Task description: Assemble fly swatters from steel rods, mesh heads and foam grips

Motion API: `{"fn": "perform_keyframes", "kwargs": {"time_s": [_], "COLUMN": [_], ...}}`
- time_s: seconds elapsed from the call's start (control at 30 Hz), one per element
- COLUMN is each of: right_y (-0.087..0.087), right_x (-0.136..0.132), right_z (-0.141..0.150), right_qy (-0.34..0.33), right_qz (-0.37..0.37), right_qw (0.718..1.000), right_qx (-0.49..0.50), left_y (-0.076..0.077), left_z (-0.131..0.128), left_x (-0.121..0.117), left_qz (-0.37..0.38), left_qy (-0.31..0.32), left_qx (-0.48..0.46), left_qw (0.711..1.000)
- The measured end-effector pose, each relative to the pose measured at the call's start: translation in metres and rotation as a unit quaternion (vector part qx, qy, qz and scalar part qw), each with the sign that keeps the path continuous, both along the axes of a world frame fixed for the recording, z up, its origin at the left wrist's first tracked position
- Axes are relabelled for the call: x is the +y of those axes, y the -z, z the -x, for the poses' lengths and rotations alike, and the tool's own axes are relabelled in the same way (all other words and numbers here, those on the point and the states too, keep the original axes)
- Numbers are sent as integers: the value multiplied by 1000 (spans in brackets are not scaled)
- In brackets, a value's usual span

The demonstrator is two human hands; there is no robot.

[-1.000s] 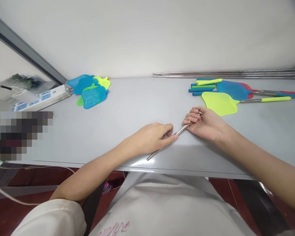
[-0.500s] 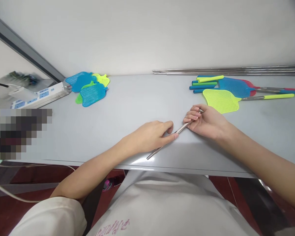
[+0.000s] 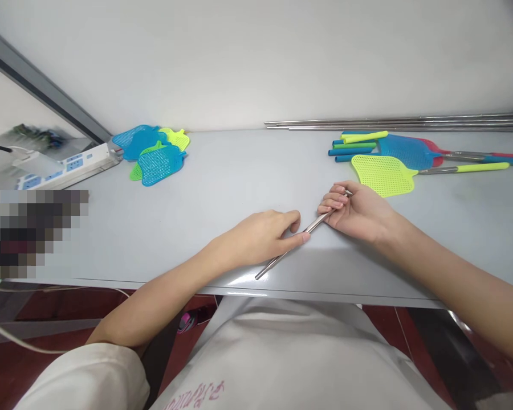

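From where I stand, a thin metal rod (image 3: pixel 317 222) slants above the desk (image 3: pixel 222 188), nearer the person than the yellow swatter (image 3: pixel 383 176) and to its left. The left hand (image 3: pixel 267 238) is loosely closed on it, thumb along the rod and index finger bent (the other fingers are tucked out of sight). The right hand (image 3: pixel 354 213), palm up just in front of the yellow swatter, curls its fingers around the upper end, hiding most of it; whether the lower end touches the desk I cannot tell. Behind the yellow swatter, a blue swatter (image 3: pixel 406 151) covers much of a red swatter (image 3: pixel 430 144). Farther back, long metal rods (image 3: pixel 367 124) run out of view. Well to its left, mesh heads (image 3: pixel 160 165) overlap, partly hiding each other.
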State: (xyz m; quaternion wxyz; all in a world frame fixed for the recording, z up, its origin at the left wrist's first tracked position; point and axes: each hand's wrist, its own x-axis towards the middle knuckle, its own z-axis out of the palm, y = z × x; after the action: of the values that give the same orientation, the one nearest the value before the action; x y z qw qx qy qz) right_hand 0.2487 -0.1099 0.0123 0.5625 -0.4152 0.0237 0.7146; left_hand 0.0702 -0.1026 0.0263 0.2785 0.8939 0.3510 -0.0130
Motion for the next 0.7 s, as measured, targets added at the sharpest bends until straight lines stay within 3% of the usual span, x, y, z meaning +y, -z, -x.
{"fn": "perform_keyframes", "kwargs": {"time_s": [0.7], "right_y": [0], "right_x": [0], "right_z": [0], "right_qy": [-1], "right_qz": [3], "right_qw": [1000], "right_qx": [3], "left_y": [-1], "left_z": [0], "left_x": [0], "left_qz": [0], "left_qy": [1], "left_qx": [0], "left_qw": [1000]}}
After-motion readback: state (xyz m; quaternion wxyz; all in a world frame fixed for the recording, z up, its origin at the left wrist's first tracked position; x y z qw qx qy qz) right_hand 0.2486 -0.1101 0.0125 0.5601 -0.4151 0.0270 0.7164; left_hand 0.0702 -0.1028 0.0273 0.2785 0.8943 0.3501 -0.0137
